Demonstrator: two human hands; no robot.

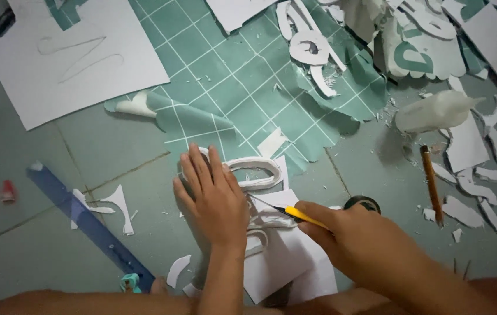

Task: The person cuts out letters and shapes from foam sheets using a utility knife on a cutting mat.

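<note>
Your left hand lies flat, fingers spread and released, pressing down on the white foam sheet on the floor in front of you; it grasps nothing. Your right hand is clenched around a yellow craft knife, whose blade tip meets the sheet just beside your left thumb. A cut-out white loop shape lies at the sheet's far edge, touching your left fingertips. Left of you: a blue ruler lying aslant, white offcuts beside it, a small red item well apart. Beyond the hands: a green grid cutting mat, and a large white sheet with a pencilled outline. Right: a black tape roll just behind your right hand, a brown pencil, a whitish glue bottle on its side, and scattered white scraps.
</note>
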